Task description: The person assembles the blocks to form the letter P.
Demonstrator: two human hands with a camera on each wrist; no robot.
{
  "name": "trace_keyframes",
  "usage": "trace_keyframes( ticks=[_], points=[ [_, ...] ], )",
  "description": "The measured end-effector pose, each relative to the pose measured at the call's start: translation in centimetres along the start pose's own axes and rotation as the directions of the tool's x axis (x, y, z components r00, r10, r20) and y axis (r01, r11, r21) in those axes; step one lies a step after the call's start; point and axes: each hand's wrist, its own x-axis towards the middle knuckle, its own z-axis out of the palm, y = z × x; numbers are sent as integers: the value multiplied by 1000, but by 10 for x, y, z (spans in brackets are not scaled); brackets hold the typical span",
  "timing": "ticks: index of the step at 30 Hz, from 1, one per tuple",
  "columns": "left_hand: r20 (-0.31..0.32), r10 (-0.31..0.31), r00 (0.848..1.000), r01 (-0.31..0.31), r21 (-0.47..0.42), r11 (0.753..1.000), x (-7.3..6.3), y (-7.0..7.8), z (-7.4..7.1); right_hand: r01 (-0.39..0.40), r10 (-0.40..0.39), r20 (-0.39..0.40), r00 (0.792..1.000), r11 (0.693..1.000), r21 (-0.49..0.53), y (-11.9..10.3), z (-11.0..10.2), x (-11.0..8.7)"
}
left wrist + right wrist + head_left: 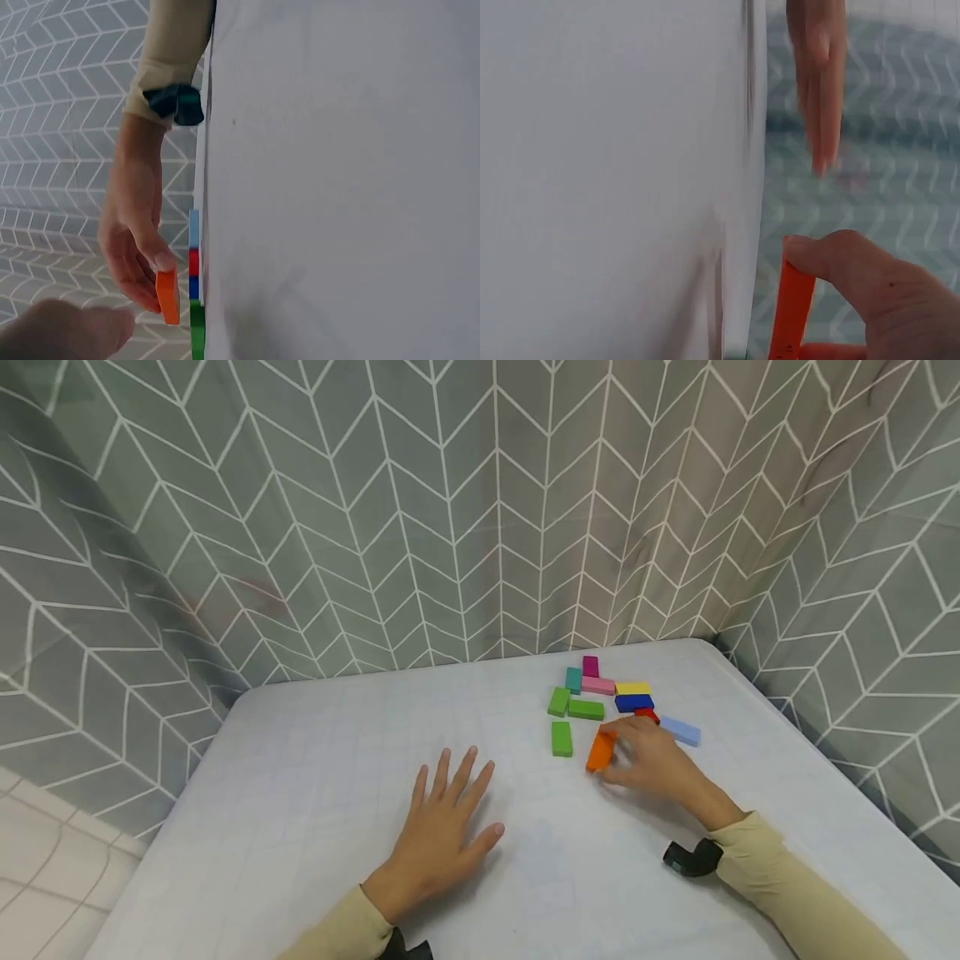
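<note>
My right hand [648, 758] pinches an orange block [602, 750] between thumb and fingers. In the left wrist view that orange block [167, 297] is held a little off the white table surface. The right wrist view has the thumb [840, 259] on one end of the orange block [791, 307]. My left hand [438, 835] is held flat over the table with its fingers spread and nothing in it. Nearest the right hand are a red block [647, 715], partly hidden by it, and a light blue block [681, 731].
Several other blocks lie beyond the right hand: green ones [586, 709], a teal [573, 680], a pink [597, 686], a magenta [591, 666], a yellow [632, 688] and a dark blue [634, 702]. A grey patterned curtain [465, 510] hangs behind the white table [315, 760].
</note>
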Motion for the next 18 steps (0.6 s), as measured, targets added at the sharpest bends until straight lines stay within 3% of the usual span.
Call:
trace_keyframes(
  ticks=[3,6,10,13,18],
  points=[
    [35,-22,999,23,-34,999,-11,3,-1,113,-113,-3,994,988,106,-44,12,0],
    [59,-50,997,54,-58,997,-23,0,-5,214,-221,32,975,966,146,-83,25,0],
    [97,-56,994,67,-118,991,-37,0,-5,293,-315,107,943,939,178,-113,40,0],
    [73,-9,997,20,-144,989,-42,1,-3,311,-341,136,930,929,200,-121,48,-1],
    [5,118,993,-116,-121,986,-49,-1,0,334,-383,190,904,910,244,-125,55,-3]
  ],
)
